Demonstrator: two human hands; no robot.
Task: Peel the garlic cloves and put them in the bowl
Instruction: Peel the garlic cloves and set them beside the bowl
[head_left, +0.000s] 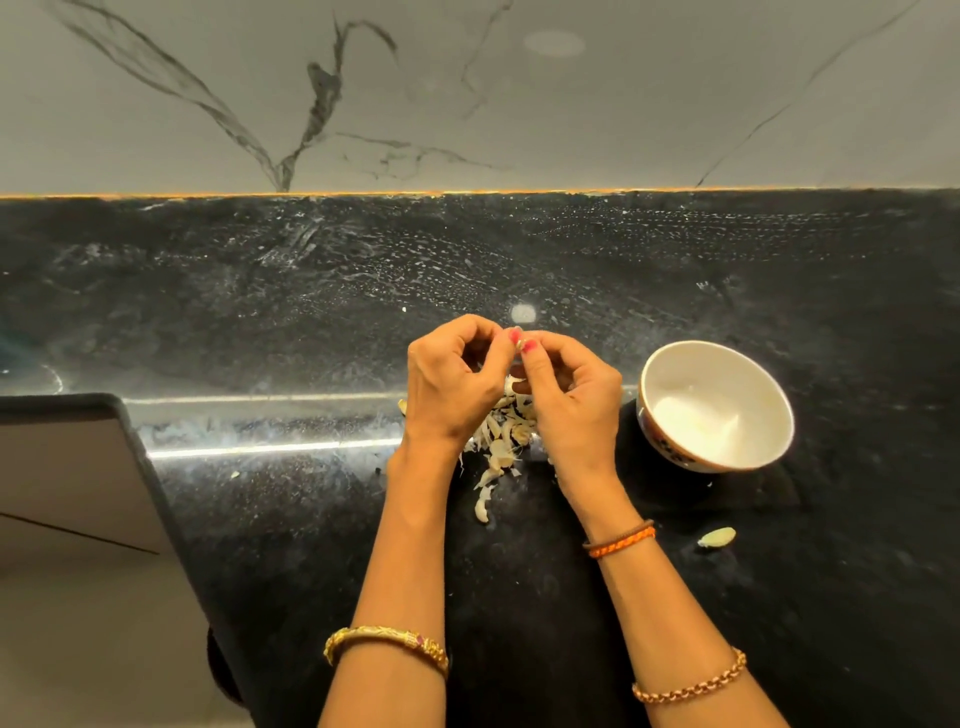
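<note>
head view: left hand (454, 382) and right hand (566, 389) meet fingertip to fingertip above the peel pile (501, 441), both pinching a small garlic clove (523, 344) | step: peeling, judged | bowl (670, 379) just right, contents unclear | loose clove (717, 537) near right on counter (260, 312) | next: strip skin, carry clove right to bowl

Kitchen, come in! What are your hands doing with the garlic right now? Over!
Both hands, left hand and right hand, pinching one garlic clove above the peel pile. Bowl waiting on the right. Nothing in the way. Over.
</note>
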